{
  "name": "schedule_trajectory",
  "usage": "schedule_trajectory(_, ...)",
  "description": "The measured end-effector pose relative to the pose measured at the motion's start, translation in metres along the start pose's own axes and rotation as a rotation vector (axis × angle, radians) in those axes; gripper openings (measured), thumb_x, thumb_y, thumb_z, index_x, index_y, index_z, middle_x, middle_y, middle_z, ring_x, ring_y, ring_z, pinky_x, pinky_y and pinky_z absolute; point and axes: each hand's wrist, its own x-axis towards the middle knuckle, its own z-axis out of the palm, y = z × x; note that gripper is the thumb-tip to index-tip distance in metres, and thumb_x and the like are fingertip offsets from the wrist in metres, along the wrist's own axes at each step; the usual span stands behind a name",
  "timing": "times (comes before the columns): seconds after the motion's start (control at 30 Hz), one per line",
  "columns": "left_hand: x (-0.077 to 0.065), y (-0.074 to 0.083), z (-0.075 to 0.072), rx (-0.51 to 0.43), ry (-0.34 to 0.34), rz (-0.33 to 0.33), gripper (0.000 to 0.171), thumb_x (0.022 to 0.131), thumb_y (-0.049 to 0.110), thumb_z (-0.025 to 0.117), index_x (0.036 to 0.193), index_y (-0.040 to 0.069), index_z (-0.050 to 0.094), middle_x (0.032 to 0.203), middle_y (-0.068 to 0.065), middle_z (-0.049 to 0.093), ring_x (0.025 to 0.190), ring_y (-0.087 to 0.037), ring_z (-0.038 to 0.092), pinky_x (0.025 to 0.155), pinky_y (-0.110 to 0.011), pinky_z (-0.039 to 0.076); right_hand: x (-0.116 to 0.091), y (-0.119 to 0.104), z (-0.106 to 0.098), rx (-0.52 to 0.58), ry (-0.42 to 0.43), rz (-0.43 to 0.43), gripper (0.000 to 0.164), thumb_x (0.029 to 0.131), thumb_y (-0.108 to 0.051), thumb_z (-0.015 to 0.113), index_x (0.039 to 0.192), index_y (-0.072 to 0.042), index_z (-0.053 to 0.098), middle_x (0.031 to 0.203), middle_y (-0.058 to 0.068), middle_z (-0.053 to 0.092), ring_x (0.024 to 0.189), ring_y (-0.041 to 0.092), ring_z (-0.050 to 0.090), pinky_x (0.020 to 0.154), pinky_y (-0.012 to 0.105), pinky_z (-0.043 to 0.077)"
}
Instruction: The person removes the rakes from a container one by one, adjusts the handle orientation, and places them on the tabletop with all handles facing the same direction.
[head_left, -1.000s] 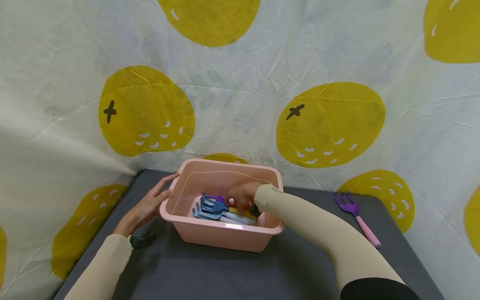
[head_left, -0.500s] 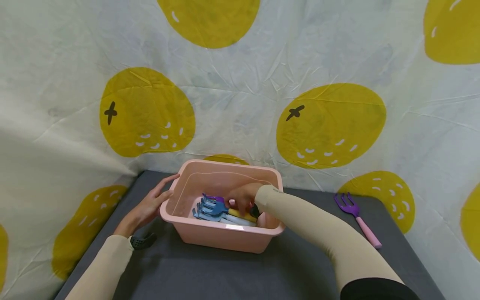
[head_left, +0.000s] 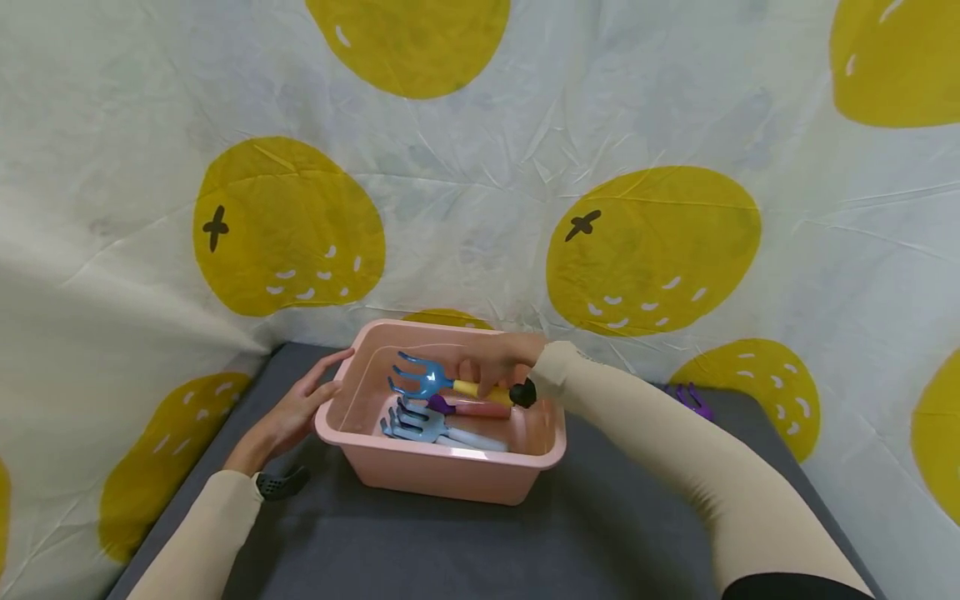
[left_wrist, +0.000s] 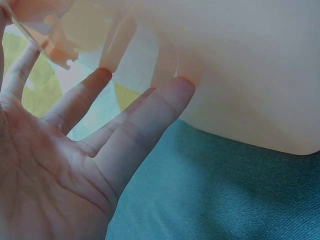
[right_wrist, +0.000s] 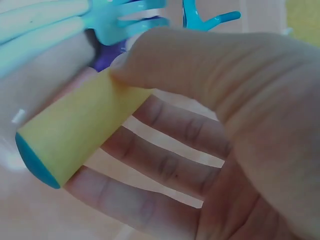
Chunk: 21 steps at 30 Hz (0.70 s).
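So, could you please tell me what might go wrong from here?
The right hand pinches the blue rake by its yellow handle, so it might catch the light-blue rakes. The left hand touches the pink bin with extended fingers, so a tug could shift it. In the head view, the right sleeve overlaps the purple rake on the table and might brush it.
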Motion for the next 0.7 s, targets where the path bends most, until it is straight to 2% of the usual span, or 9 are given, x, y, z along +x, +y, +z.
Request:
schedule_trajectory(0.03,0.0,0.0,0.0,0.006,-0.001,0.004,0.058,0.11,0.032,0.047,0.163,0.029,0.022,0.167,-0.018,0.013,0.137,-0.05,0.035,0.092,-0.049,0.055,-0.009,-0.008,-0.002,-0.068,0.004,-0.015,0.037,0.1,-0.015,0.067,0.135,-0.013,0.055,0.098,0.007,0.06,0.075,0.019,0.057,0.063,0.033,0.054)
schedule_trajectory(0.07,0.0,0.0,0.0,0.006,-0.002,0.008,0.059,0.11,0.032,0.047,0.163,0.028,0.022,0.167,-0.018,0.013,0.137,-0.05,0.034,0.092,-0.048,0.055,-0.019,-0.016,-0.003,-0.157,0.045,0.007,0.04,0.1,-0.014,0.068,0.138,-0.017,0.055,0.106,0.007,0.062,0.082,0.02,0.061,0.067,0.036,0.058)
schedule_trajectory(0.1,0.0,-0.001,0.0,0.008,-0.003,0.011,0.059,0.111,0.032,0.047,0.163,0.028,0.021,0.167,-0.019,0.012,0.138,-0.05,0.034,0.092,-0.048,0.054,-0.025,-0.019,-0.006,-0.249,0.064,-0.007,0.052,0.094,-0.005,0.073,0.14,-0.02,0.054,0.117,0.008,0.062,0.09,0.022,0.064,0.071,0.039,0.06)
schedule_trajectory(0.17,0.0,-0.002,0.0,0.011,-0.002,0.012,0.059,0.111,0.032,0.047,0.163,0.028,0.022,0.168,-0.018,0.012,0.138,-0.049,0.033,0.093,-0.048,0.054,-0.036,-0.024,-0.01,-0.285,0.093,-0.01,0.054,0.094,-0.005,0.074,0.141,-0.021,0.055,0.119,0.01,0.063,0.09,0.024,0.067,0.072,0.043,0.061)
schedule_trajectory(0.23,0.0,-0.002,-0.001,0.019,-0.002,0.013,0.059,0.11,0.033,0.047,0.163,0.029,0.022,0.168,-0.017,0.012,0.139,-0.048,0.032,0.095,-0.049,0.053,-0.047,-0.029,-0.014,-0.339,0.117,-0.011,0.055,0.093,-0.006,0.075,0.142,-0.021,0.056,0.119,0.009,0.064,0.089,0.023,0.068,0.068,0.041,0.062)
schedule_trajectory(0.37,0.0,-0.002,0.0,0.013,-0.005,0.02,0.058,0.111,0.032,0.047,0.163,0.029,0.021,0.167,-0.017,0.012,0.138,-0.048,0.033,0.094,-0.052,0.053,-0.069,-0.035,-0.022,-0.367,0.153,-0.011,0.055,0.093,-0.009,0.076,0.143,-0.019,0.056,0.118,0.012,0.064,0.083,0.027,0.071,0.066,0.041,0.061)
schedule_trajectory(0.5,-0.001,-0.002,0.0,0.004,-0.007,0.037,0.058,0.111,0.029,0.046,0.163,0.026,0.021,0.167,-0.019,0.012,0.136,-0.048,0.033,0.092,-0.049,0.055,-0.087,-0.035,-0.029,-0.344,0.187,0.001,0.053,0.094,-0.009,0.075,0.142,-0.018,0.056,0.122,0.014,0.062,0.078,0.029,0.071,0.064,0.039,0.061)
schedule_trajectory(0.6,-0.001,-0.001,0.0,0.008,-0.009,0.037,0.058,0.111,0.029,0.046,0.164,0.026,0.021,0.168,-0.018,0.011,0.138,-0.048,0.031,0.092,-0.044,0.055,-0.099,-0.032,-0.034,-0.306,0.21,0.026,0.051,0.093,-0.01,0.076,0.139,-0.018,0.057,0.122,0.014,0.061,0.091,0.026,0.069,0.064,0.038,0.061)
schedule_trajectory(0.7,-0.002,0.001,0.0,0.008,-0.008,0.018,0.058,0.111,0.03,0.047,0.163,0.027,0.021,0.168,-0.017,0.011,0.137,-0.047,0.032,0.09,-0.044,0.056,-0.111,-0.028,-0.037,-0.279,0.241,0.046,0.05,0.093,-0.011,0.076,0.138,-0.018,0.057,0.122,0.014,0.06,0.101,0.026,0.065,0.064,0.037,0.061)
